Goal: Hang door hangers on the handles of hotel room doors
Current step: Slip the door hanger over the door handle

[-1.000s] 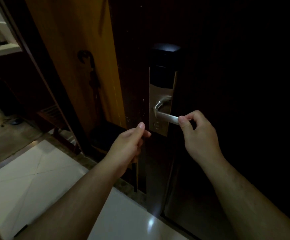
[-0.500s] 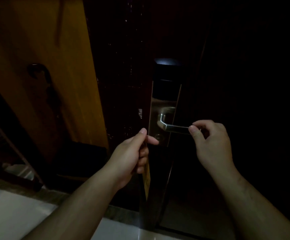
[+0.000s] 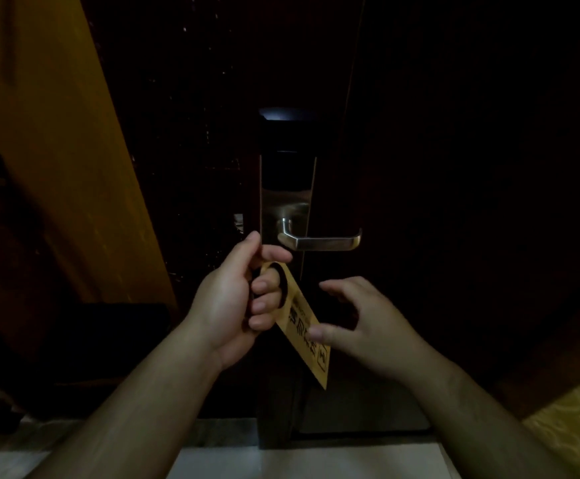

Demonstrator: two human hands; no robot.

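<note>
A yellow door hanger (image 3: 302,326) with dark print and a round hole at its top hangs tilted just below the silver lever handle (image 3: 323,242). My left hand (image 3: 236,302) grips the hanger's top end, with fingers curled at the hole and the thumb near the lock plate (image 3: 286,198). My right hand (image 3: 361,323) sits to the right of the hanger, below the handle, fingers spread and loosely bent; its thumb touches the hanger's lower part. The handle is bare.
The dark door (image 3: 454,202) fills the right side and stands ajar, its edge facing me. An orange-brown wooden panel (image 3: 50,150) is at the left. Pale floor tile (image 3: 281,461) lies below, and patterned yellow carpet (image 3: 575,420) shows at the lower right.
My right hand let go of the lever handle and dropped down beside the hanger. My left hand brought the hanger up and turned it face-on below the handle. The view shifted right.
</note>
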